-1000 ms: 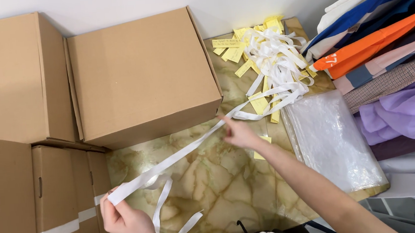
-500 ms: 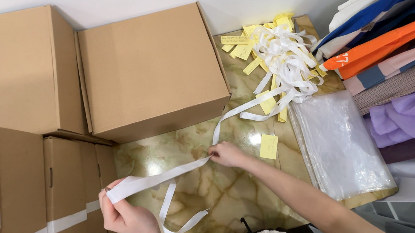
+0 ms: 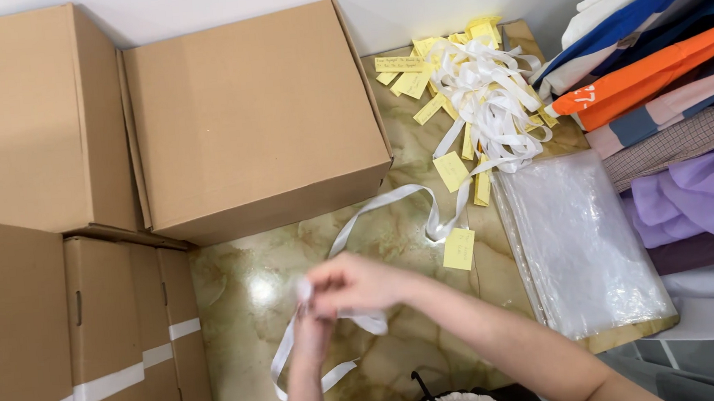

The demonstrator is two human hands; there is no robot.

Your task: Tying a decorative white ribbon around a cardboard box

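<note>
Where the two hands meet over the green marble table (image 3: 237,295), the head view shows them blurred but both pinched on the same white ribbon (image 3: 391,202). The left hand (image 3: 312,335) comes up from below with its fingers closed on the strip; the right hand (image 3: 359,283) lies across it, gripping the strip just above. One end of the ribbon loops down past the left wrist to the table; the other arcs up toward the pile (image 3: 485,101) of ribbons and yellow tags, with one tag (image 3: 459,249) lying near the arc. Cardboard boxes (image 3: 249,120) stand to the left, a clear plastic bag (image 3: 586,250) and folded cloth (image 3: 663,91) to the right.

A likely risk: a pull could drag the tangled pile along, since the strip seems to run into it.
</note>
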